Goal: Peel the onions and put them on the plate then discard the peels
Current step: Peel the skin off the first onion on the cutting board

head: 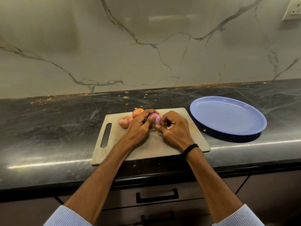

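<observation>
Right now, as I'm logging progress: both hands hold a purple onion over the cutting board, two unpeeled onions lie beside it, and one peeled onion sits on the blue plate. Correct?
Not quite. In the head view the blue plate holds no onion. The rest stands: left hand and right hand hold the purple onion over the cutting board, two unpeeled onions beside it.

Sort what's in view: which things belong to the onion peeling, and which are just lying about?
Job: half-peeled onion, held in left hand and right hand; two unpeeled onions; cutting board; blue plate.
Lying about: wall socket; drawer handle.
</observation>
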The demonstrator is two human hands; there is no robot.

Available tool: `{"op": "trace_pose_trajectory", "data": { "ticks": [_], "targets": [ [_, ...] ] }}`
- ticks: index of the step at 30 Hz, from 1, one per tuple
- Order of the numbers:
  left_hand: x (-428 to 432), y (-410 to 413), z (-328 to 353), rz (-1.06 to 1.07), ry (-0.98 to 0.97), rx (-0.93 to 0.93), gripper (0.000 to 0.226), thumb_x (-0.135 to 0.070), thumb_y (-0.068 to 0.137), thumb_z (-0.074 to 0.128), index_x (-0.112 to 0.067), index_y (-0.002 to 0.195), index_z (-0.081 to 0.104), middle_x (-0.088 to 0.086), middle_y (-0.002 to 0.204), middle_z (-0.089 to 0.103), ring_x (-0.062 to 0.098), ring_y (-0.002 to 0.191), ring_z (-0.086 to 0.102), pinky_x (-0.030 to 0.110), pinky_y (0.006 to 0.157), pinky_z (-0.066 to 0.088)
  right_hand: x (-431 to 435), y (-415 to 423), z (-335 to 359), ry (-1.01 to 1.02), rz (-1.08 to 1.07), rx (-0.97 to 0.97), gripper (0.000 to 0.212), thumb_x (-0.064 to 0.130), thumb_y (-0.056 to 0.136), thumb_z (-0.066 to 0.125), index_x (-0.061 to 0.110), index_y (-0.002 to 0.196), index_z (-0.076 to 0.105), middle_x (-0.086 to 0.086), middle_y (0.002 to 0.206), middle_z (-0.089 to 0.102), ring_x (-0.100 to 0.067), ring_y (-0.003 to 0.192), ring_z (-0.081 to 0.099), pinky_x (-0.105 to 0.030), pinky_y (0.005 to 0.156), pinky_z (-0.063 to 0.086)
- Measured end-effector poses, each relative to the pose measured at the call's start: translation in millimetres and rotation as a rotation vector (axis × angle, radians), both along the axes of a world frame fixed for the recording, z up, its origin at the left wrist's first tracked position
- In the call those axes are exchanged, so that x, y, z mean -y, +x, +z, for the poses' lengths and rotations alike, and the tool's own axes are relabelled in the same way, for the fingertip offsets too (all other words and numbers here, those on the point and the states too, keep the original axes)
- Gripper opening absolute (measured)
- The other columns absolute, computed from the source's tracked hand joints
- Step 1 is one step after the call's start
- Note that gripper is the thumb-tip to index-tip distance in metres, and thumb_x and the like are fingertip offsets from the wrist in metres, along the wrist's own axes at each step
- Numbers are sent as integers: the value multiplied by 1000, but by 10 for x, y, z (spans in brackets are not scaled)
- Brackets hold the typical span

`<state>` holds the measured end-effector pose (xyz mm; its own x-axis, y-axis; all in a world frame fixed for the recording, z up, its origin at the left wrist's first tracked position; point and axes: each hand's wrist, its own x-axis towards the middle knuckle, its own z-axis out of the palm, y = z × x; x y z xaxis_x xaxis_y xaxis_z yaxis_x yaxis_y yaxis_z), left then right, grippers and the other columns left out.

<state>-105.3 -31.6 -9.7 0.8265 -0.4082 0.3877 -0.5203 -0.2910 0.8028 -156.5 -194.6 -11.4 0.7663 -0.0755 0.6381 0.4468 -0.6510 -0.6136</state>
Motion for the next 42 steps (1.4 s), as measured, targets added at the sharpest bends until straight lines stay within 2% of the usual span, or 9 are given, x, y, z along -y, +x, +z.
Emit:
{"op": "trace_pose_trajectory", "data": {
  "ticks": [3,9,15,20,24,30,36,40,42],
  "targets": [
    [14,-20,21,13,-38,-9,19,-28,105,48,-31,121,58,-15,115,58,7,106,61,24,90,55,-7,9,-1,17,-20,22,24,15,75,80,16,74,56,7,74,54,-6,69,51,-9,62,42],
    [35,-55,45,42,-152,-72,23,-27,108,41,-19,121,59,3,109,62,-2,87,64,16,73,52,-30,-36,52,151,21,31,23,22,79,80,14,93,64,5,85,64,-5,80,59,-11,70,49],
    [28,-100,77,38,-155,-104,35,-19,110,32,-2,126,58,2,99,61,-7,77,63,12,67,50,-33,-34,49,156,13,29,26,29,75,83,14,89,67,6,82,64,-5,79,59,-9,67,48],
    [13,-93,75,46,-173,-135,37,-21,111,32,-3,125,60,9,104,64,8,87,64,18,73,53,-41,-17,26,127,8,59,28,32,72,84,14,85,69,4,80,65,-8,72,59,-14,64,51],
    [8,-71,58,47,-176,-176,39,-25,111,31,-4,122,61,13,105,66,18,92,65,24,78,57,-46,-19,14,106,16,62,27,32,73,84,13,84,69,7,79,64,-3,73,58,-9,63,47],
    [1,-44,29,50,-172,-192,39,-28,111,29,-7,122,60,16,107,65,20,94,64,26,80,56,-50,-20,13,77,30,34,19,29,79,79,13,83,69,4,78,66,-1,73,58,-6,63,45],
    [26,-24,-7,39,-183,-168,33,-31,110,30,-16,126,55,9,107,62,6,82,64,17,68,50,-39,15,-18,32,-12,-9,17,27,87,72,11,87,67,3,78,64,-2,69,55,-6,64,44],
    [26,13,-39,51,-171,-124,36,-39,108,33,-21,131,54,9,119,62,16,98,66,21,72,53,-51,2,-9,31,-41,7,15,24,89,69,11,83,64,7,73,59,-1,64,51,-7,62,41],
    [31,12,-37,66,-176,-134,38,-38,108,32,-18,133,51,8,120,60,15,97,65,18,69,53,-43,-7,-9,49,-63,-3,13,18,91,67,9,82,62,5,71,58,-3,63,50,-9,59,41]
  ]
}}
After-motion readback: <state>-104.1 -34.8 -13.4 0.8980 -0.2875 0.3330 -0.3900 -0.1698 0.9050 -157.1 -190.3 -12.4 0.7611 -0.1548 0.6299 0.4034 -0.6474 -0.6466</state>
